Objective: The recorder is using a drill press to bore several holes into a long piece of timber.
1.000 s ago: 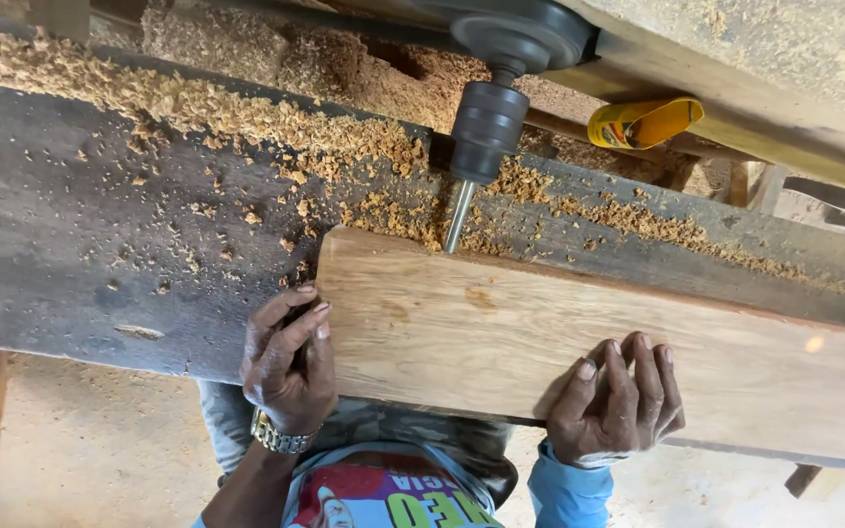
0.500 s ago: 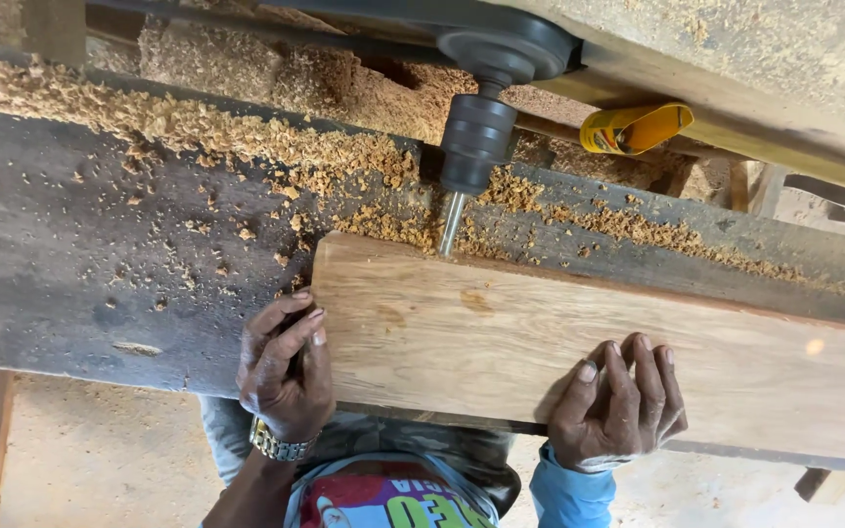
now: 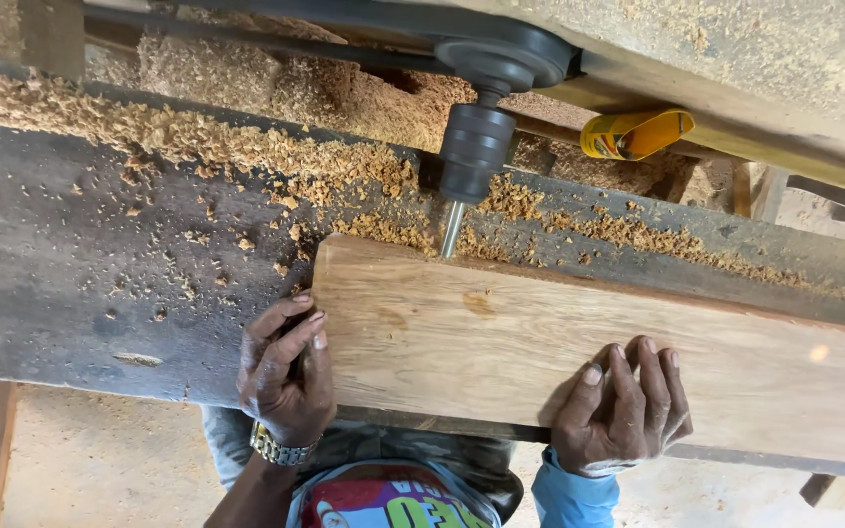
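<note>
Wooden board [image 3: 579,352] flat on bench, left hand [image 3: 284,376] gripping its end, right hand [image 3: 623,411] on near edge

We see a dark, worn desk [image 3: 70,293] that carries a pale wooden plank [image 3: 559,362]. The plank lies flat on it. Beyond the plank's far edge, a band of sawdust [image 3: 246,147] lies along the desk, with loose chips [image 3: 198,244] beside the plank's left end.
</note>
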